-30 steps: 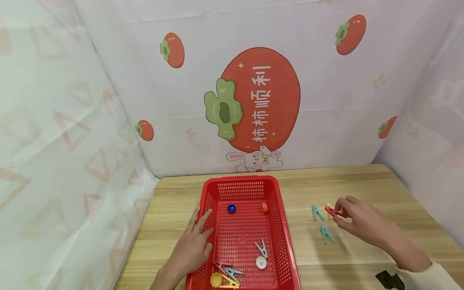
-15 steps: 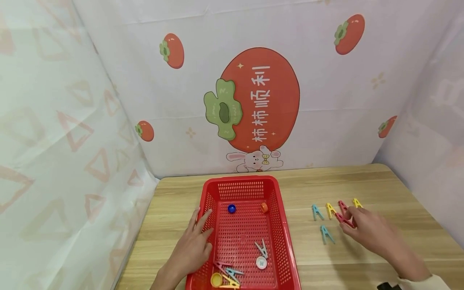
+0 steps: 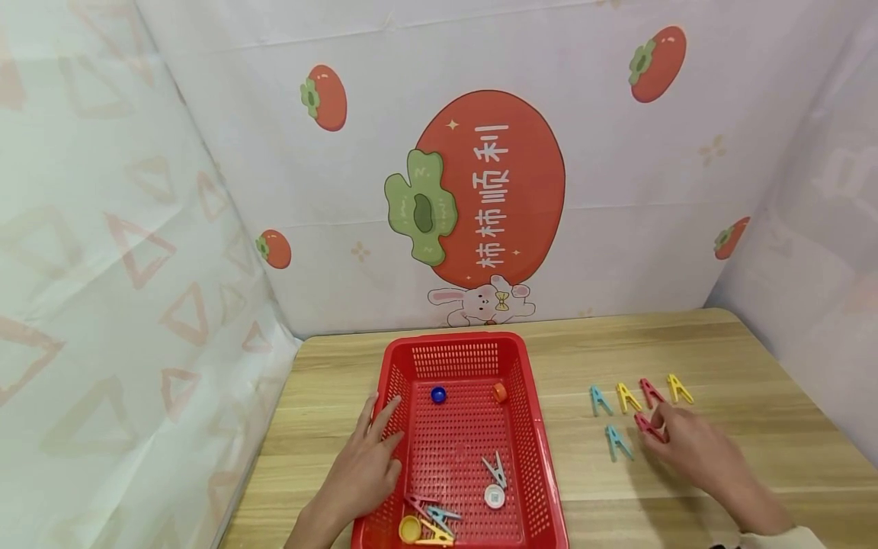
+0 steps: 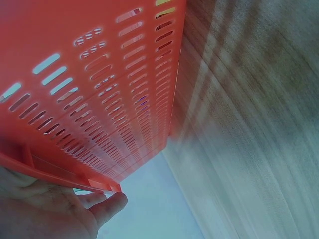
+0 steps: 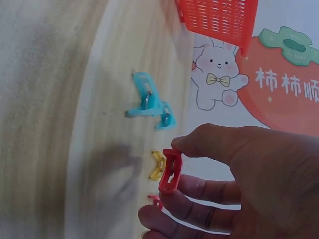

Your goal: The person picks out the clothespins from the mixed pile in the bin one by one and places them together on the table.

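In the head view my right hand (image 3: 703, 451) pinches a red clothespin (image 3: 646, 425) low over the right side of the table. The right wrist view shows this clothespin (image 5: 172, 172) between thumb and fingers. Just behind lie a yellow clothespin (image 3: 627, 397), another red clothespin (image 3: 650, 392) and a second yellow one. To its left are two light blue clothespins, one (image 3: 598, 400) behind the other (image 3: 618, 443). My left hand (image 3: 360, 465) rests, fingers extended and spread, across the left rim of a red plastic basket (image 3: 538, 427).
Inside the basket are a blue cap (image 3: 438, 395), an orange cap (image 3: 500, 393), a white cap (image 3: 494, 497) and a yellow cap (image 3: 409, 529), plus several clothespins. A printed cloth (image 3: 590, 252) stands behind the wooden table (image 3: 336, 358).
My right hand has carried the red clothespin slightly right and down toward the table, uncovering the other red clothespin and the right-hand yellow one. The left hand and basket stay put.
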Motion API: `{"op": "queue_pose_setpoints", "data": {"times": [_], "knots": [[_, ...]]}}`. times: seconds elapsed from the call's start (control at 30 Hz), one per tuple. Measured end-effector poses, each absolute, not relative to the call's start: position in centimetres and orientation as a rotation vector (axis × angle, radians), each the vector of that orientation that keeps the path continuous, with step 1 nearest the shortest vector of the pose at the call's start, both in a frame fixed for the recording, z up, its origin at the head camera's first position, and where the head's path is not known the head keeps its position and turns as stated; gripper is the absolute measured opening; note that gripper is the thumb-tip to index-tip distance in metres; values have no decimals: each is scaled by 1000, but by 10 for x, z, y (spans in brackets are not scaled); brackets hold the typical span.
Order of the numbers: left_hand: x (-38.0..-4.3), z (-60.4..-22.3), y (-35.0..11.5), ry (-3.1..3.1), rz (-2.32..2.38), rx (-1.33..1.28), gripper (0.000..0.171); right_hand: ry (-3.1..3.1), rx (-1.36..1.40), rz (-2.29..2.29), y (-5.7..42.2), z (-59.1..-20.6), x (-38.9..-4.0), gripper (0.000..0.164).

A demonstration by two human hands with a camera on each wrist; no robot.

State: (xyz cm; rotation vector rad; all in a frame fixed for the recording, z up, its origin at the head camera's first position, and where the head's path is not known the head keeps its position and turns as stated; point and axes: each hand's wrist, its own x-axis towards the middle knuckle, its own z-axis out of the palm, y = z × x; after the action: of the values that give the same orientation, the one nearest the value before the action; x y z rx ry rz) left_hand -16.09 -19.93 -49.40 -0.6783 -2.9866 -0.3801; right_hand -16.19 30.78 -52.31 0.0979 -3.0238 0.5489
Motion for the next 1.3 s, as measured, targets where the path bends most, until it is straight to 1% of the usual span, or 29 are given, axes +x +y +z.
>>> {"op": "queue_pose_setpoints", "data": {"times": [0.2,0.4,1.03,1.13,1.3], "knots": [[-161,-494,-199,-3000,-383,-670,32,-3078,18,586,304,-529,-162,28],[-160,-494,-200,-3006,-389,-668,32,-3077,14,585,304,-536,-161,27],[-160,-493,-199,-2997,-403,-666,32,-3136,-32,630,308,-541,-160,35],[-160,-494,-199,-3002,-409,-661,32,-3146,-28,655,311,-540,-161,34],[-160,-493,-199,-3002,-413,-661,32,-3163,-29,661,316,-538,-162,40]]}}
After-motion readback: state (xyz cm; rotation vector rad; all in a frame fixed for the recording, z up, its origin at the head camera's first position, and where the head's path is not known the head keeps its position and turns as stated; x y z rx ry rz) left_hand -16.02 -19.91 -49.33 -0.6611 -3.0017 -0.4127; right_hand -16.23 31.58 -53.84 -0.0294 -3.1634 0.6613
